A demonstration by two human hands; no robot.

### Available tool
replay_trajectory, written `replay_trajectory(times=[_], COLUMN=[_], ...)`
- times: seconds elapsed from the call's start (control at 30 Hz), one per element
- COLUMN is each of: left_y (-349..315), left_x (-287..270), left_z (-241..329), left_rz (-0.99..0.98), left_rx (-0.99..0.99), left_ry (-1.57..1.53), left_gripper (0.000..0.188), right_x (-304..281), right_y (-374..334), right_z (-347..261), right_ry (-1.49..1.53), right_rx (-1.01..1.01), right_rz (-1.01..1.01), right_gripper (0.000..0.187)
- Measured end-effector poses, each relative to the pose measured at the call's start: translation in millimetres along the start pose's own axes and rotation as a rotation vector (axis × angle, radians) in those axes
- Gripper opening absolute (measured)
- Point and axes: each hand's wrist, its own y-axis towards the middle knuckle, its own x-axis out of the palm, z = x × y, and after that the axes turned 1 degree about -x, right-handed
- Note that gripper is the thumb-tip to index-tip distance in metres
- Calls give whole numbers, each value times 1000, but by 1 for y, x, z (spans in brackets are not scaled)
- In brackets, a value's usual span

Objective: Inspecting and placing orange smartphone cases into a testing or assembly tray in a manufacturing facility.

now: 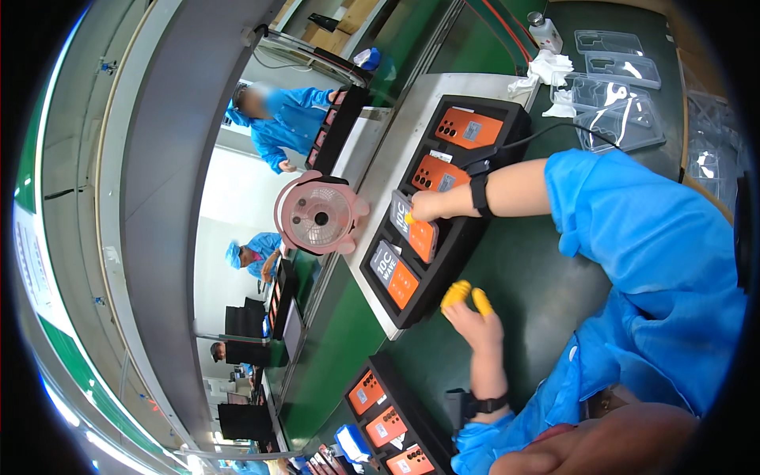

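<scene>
My right hand (431, 207), a yellow finger cot showing on a fingertip, is closed on an orange phone (425, 240) at a black foam tray (467, 257). A grey printed film or label covers part of this phone. How the fingers grip its edge is partly hidden. Beside it in the tray lies another orange phone (404, 286) with a similar grey printed cover. Two orange phones with their camera sides showing fill the other slots. My left hand (475, 317), with yellow cots on its fingers, hovers near the tray's lower edge, fingers apart and empty.
A pink fan (319, 215) stands beyond the tray. A second black tray (396, 419) holds several orange phones. Clear phone cases (621, 103), white tissues (548, 70) and a small white bottle (545, 33) are at upper right. Co-workers in blue (289, 119) sit across the line.
</scene>
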Motion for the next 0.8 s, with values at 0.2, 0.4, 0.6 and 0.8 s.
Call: replay_trajectory(times=[0.2,0.4,0.6,0.8], left_y=[-40,-45,-44,5], left_x=[10,12,20,27], left_z=[-6,-17,-27,-1], left_rz=[-110,-65,-53,-80], left_rx=[-107,-177,-386,-72], left_ry=[-7,-20,-367,-250], left_gripper=[17,16,14,16], right_x=[-9,-84,-182,-206], right_y=[-50,-186,-282,-291], right_z=[-33,-11,92,169], right_ry=[-426,-358,-656,-849], right_rx=[-607,-608,-336,-260], right_rz=[400,217,597,513], right_gripper=[33,29,33,37])
